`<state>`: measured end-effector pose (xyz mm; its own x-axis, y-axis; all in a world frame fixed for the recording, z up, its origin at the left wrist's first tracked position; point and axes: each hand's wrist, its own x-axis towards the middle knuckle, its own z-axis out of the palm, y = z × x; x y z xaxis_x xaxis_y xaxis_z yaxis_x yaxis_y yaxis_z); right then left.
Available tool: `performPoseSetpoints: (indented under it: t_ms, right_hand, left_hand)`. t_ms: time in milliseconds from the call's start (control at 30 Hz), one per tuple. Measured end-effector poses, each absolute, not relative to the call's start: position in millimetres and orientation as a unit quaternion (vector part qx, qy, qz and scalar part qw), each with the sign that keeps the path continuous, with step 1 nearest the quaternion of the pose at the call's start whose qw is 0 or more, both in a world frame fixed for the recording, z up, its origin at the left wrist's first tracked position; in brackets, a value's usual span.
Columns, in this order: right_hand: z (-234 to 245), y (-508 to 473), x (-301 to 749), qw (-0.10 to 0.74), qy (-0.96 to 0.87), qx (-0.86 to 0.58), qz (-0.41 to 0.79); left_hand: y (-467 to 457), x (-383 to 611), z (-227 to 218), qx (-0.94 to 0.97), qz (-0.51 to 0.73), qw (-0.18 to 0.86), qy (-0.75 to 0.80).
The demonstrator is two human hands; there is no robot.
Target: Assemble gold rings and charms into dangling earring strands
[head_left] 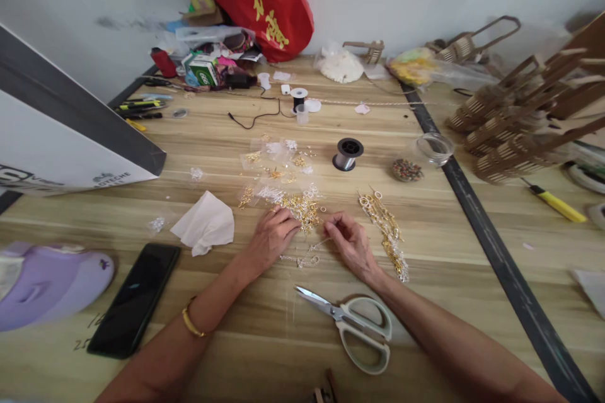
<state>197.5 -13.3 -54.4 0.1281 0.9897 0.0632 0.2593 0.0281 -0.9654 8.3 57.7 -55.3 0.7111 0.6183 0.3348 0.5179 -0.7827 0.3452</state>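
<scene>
My left hand (275,234) rests at the left edge of a loose pile of small gold and silver jewellery findings (305,211). Its fingers are bent and pressed together, and their tips are partly hidden. To the right of the pile, my right hand (350,240) is closed in a pinch, with thumb against forefinger. A thin silver chain (302,260) lies on the table between the hands, and one end runs up to the right fingertips. Beyond the right hand lies a bundle of gold and silver chains (385,227). White-handled scissors (347,318) lie partly spread below the hands.
A wire spool (348,154) stands behind the hands, near a heap of coloured beads (408,170) and a clear jar (433,150). At left are a tissue (205,223), a black phone (135,299) and a white box (70,132). Brown woven baskets (505,132) crowd the right.
</scene>
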Motion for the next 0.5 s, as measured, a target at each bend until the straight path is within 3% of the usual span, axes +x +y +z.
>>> performPoseSetpoints:
  t_ms: [500]
  right_hand:
    - [-51.0,-13.6,195.6,0.482,-0.530,-0.572,0.398]
  left_hand:
    - [57.5,9.4,-57.9,0.917,0.202,0.122,0.322]
